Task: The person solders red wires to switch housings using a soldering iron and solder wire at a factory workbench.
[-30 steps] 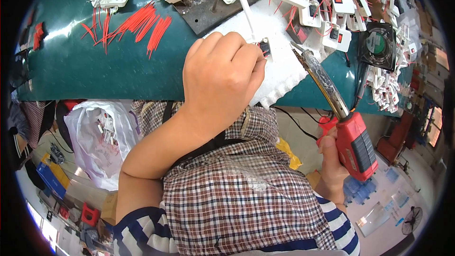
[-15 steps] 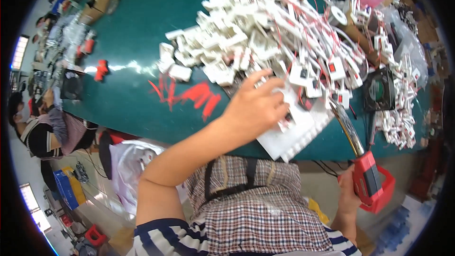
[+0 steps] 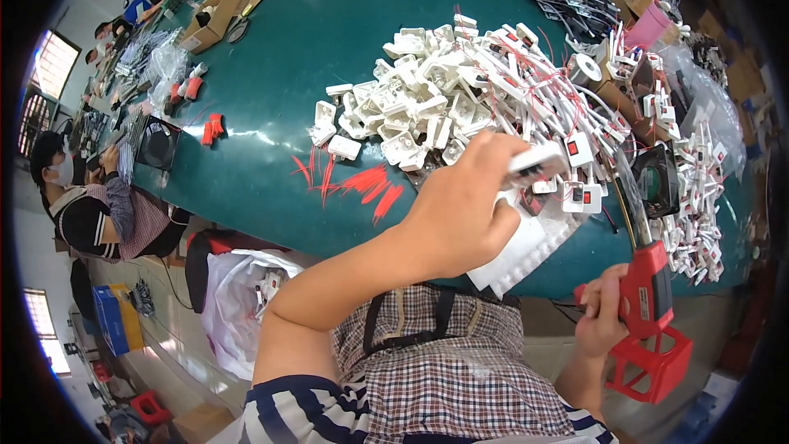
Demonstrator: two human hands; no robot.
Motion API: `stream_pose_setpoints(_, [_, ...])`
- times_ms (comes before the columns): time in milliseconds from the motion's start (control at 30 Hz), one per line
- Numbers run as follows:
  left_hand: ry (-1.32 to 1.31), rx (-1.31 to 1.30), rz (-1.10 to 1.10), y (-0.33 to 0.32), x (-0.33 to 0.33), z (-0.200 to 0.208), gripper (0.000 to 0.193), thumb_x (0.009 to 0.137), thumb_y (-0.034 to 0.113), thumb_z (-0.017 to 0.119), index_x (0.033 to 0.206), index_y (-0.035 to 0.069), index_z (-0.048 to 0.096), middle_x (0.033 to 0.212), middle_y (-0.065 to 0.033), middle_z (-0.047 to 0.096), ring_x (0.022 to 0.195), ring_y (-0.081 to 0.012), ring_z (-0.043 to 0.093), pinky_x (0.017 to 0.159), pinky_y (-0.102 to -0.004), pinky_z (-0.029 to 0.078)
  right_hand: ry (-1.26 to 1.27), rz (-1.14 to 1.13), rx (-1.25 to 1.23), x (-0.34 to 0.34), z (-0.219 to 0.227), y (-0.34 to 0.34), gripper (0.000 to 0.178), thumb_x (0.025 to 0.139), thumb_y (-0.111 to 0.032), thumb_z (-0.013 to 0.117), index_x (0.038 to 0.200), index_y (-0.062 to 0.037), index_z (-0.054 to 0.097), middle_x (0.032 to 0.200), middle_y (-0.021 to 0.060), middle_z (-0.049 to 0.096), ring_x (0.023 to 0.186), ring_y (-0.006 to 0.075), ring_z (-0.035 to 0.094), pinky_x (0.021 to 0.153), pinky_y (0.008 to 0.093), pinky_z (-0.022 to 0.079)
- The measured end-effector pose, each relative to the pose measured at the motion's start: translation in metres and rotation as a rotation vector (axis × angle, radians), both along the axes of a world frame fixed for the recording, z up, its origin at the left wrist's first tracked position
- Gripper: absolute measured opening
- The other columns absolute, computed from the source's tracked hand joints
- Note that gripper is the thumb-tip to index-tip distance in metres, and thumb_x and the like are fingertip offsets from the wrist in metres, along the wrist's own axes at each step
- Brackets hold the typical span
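My left hand (image 3: 464, 205) is raised over the near side of the parts pile, its fingers closed on a small white plastic housing (image 3: 538, 161), blurred by motion. Low on the right, my right hand (image 3: 604, 316) grips a red gun-shaped tool (image 3: 647, 288) with a long metal barrel pointing away from me. A white foam sheet (image 3: 526, 251) lies at the table edge below my left hand, partly hidden by it. Beyond is a heap of white housings (image 3: 411, 103). White cables with red wires and red switches (image 3: 579, 148) lie to its right.
Red tubing pieces (image 3: 362, 185) lie left of the heap on the green table (image 3: 271, 74). A black square fan (image 3: 655, 181) stands at the right, beside more cabled switches (image 3: 699, 230). A white bag (image 3: 238, 288) hangs below the edge. Another person (image 3: 90, 205) sits at the left.
My left hand has lifted from the foam sheet and now holds a white housing up. The red tool's barrel has swung away from the parts, to the right. The head view has shifted.
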State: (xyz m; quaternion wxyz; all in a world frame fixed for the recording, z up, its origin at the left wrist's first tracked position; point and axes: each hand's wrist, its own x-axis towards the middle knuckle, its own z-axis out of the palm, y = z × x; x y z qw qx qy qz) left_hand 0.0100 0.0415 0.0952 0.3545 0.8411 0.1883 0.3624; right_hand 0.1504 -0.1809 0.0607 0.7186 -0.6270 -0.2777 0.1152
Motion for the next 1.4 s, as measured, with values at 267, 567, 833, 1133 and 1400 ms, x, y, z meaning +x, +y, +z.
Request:
stream_pose_setpoints(267, [0.043, -0.544, 0.012, -0.027, -0.022, -0.039, 0.045, 0.098, 0.039, 0.068, 0.127, 0.005, 0.061, 0.085, -0.0149, 0.072, 0.078, -0.0309, 0.072, 0.073, -0.0391, 0.054, 0.036, 0.141, -0.034, -0.029, 0.008, 0.049, 0.024, 0.094, 0.004, 0.062, 0.118, 0.0015, 0.057, 0.095, 0.0053, 0.061, 0.062, 0.0073, 0.051, 0.060, 0.0231, 0.046])
stream_pose_setpoints(567, [-0.039, -0.816, 0.020, -0.039, -0.034, -0.038, 0.041, 0.107, 0.030, 0.052, 0.138, 0.003, 0.053, 0.091, -0.0106, 0.071, 0.082, -0.0167, 0.068, 0.072, -0.0334, 0.052, -0.005, 0.384, -0.202, -0.054, 0.010, 0.086, 0.042, 0.096, 0.007, 0.063, 0.134, -0.0013, 0.048, 0.116, 0.0106, 0.065, 0.102, 0.0156, 0.069, 0.085, 0.0295, 0.057])
stream_pose_setpoints(833, [-0.064, -0.293, 0.163, -0.053, -0.032, -0.052, 0.049, 0.089, 0.008, 0.064, 0.137, 0.001, 0.055, 0.108, -0.0183, 0.071, 0.079, -0.0299, 0.071, 0.073, -0.0382, 0.056, 0.072, 0.289, -0.050, -0.061, -0.004, 0.105, 0.038, 0.094, 0.006, 0.068, 0.128, 0.0009, 0.050, 0.116, 0.0101, 0.064, 0.105, 0.0178, 0.070, 0.085, 0.0302, 0.058])
stream_pose_setpoints(1133, [-0.089, 0.033, 0.232, -0.057, -0.035, -0.068, 0.055, 0.080, 0.005, 0.070, 0.134, 0.002, 0.059, 0.103, -0.0147, 0.071, 0.072, -0.0258, 0.070, 0.064, -0.0360, 0.055, 0.253, 0.233, -0.080, -0.061, 0.006, 0.102, 0.051, 0.087, 0.008, 0.075, 0.131, 0.0020, 0.049, 0.103, 0.0100, 0.068, 0.097, 0.0183, 0.071, 0.077, 0.0296, 0.060])
stream_pose_setpoints(1400, [-0.183, -0.399, 0.059, -0.067, -0.038, -0.072, 0.055, 0.086, -0.001, 0.065, 0.138, 0.006, 0.052, 0.101, -0.0133, 0.071, 0.074, -0.0207, 0.071, 0.065, -0.0322, 0.056, 0.284, 0.370, -0.018, -0.057, 0.005, 0.095, 0.056, 0.084, 0.011, 0.074, 0.129, 0.0016, 0.043, 0.095, 0.0081, 0.065, 0.083, 0.0120, 0.069, 0.072, 0.0244, 0.056])
